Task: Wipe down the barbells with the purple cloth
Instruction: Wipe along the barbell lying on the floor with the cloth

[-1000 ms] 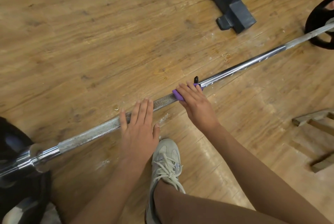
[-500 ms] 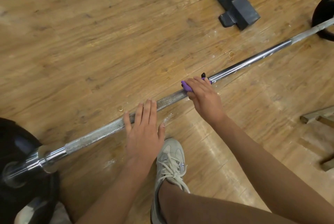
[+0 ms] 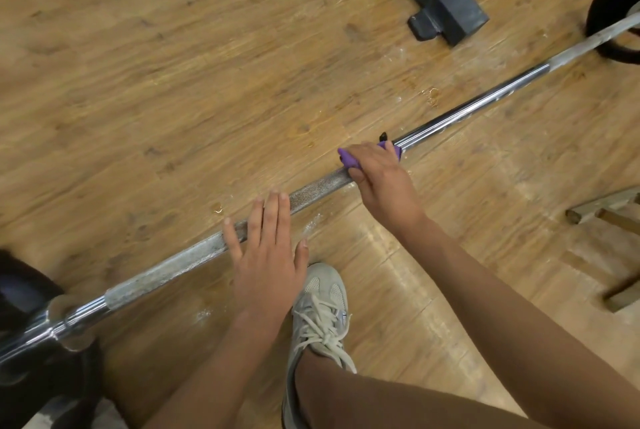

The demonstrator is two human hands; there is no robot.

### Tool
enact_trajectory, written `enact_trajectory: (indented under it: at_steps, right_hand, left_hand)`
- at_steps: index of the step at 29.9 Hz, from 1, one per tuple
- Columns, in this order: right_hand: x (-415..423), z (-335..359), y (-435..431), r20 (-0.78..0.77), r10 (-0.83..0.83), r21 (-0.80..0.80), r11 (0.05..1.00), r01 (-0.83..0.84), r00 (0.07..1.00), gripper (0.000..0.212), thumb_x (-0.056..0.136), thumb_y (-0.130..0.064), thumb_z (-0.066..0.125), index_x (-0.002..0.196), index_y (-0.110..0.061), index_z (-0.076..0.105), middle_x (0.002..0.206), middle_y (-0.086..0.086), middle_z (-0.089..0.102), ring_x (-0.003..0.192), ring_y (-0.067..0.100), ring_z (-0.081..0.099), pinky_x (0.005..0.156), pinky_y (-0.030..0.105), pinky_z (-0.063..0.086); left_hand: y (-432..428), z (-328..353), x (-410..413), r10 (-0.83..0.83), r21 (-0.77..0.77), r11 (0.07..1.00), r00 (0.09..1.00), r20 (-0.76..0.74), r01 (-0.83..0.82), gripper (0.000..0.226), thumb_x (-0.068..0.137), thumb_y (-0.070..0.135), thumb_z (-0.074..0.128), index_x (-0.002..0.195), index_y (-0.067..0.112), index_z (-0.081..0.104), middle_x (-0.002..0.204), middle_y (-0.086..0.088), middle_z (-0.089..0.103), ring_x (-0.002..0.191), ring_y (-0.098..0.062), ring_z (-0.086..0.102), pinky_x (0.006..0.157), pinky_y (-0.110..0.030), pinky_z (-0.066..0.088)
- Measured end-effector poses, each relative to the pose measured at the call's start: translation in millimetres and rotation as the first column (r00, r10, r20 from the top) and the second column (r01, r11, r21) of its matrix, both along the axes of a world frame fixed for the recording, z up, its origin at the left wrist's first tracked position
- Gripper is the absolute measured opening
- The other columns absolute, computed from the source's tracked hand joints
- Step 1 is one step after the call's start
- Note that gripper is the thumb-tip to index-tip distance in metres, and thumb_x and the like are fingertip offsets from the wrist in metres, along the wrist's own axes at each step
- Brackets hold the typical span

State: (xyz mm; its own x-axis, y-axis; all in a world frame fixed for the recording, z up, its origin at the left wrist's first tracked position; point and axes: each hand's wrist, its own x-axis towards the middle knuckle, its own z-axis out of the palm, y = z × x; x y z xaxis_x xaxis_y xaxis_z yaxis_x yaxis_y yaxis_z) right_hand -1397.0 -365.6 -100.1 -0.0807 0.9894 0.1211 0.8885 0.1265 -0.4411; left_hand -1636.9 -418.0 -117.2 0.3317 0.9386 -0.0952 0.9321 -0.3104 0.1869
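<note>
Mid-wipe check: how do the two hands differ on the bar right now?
The left hand lies flat, fingers straight, across the barbell; the right hand curls round the purple cloth on it. The left rests on dull knurling; the right, where shiny chrome begins. Both touch the same bar.

A wood-grain plank floor (image 3: 166, 61) fills the view. At the top right a dark grey steel frame foot (image 3: 450, 2) stands on it, with a black end cap (image 3: 420, 25). A pale grey mesh sneaker (image 3: 323, 297) with white laces (image 3: 320, 330) is planted at lower middle. Whitish powdery smears (image 3: 311, 222) mark the boards near its toe. Pale wooden slats (image 3: 604, 211) lie at the right edge.
</note>
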Motion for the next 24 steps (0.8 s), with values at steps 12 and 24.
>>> enact_trajectory:
  at_steps: [12,24]
  right_hand:
    - [-8.8,0.8,11.4,-0.062,-0.085,-0.024,0.996,0.084,0.994,0.027,0.107,-0.025,0.041,0.113,-0.012,0.064,0.099,-0.008,0.06,0.095,0.02,0.054,0.099,0.046,0.036]
    - [-31.4,-9.3,35.3,-0.121,-0.058,-0.031,0.998,0.055,0.991,0.027,0.107,-0.025,0.042,0.117,-0.013,0.064,0.108,-0.007,0.064,0.108,0.018,0.055,0.114,0.052,0.026]
  left_hand:
    - [9.7,0.7,-6.6,-0.018,0.053,0.998,1.0,-0.015,0.019,0.08,0.096,0.049,0.04,0.162,0.013,0.013,0.166,-0.003,0.023,0.151,-0.023,0.027,0.121,-0.059,0.003]
    - [41.8,-3.8,3.6,0.206,0.11,0.963,0.937,0.283,-0.245,0.048,0.099,0.038,0.049,0.144,0.019,0.054,0.143,0.002,0.058,0.135,-0.019,0.049,0.121,-0.043,0.004]
